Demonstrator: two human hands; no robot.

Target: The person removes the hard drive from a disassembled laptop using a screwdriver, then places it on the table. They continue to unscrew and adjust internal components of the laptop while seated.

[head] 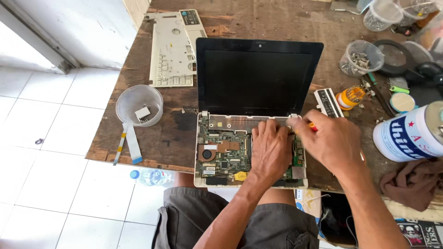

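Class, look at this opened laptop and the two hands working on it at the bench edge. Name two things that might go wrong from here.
1. The left hand rests flat on the bare circuit board; pressure might damage parts.
2. The right hand works a red-handled tool near the hinge; a slip may gouge the board.
3. The laptop base sits at the table edge and might get knocked off.

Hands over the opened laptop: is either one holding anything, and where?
The right hand grips a red-and-yellow-handled tool by its handle. The left hand lies flat on the laptop's circuit board, holding nothing.

Opened small laptop (251, 115), circuit board exposed, at table edge
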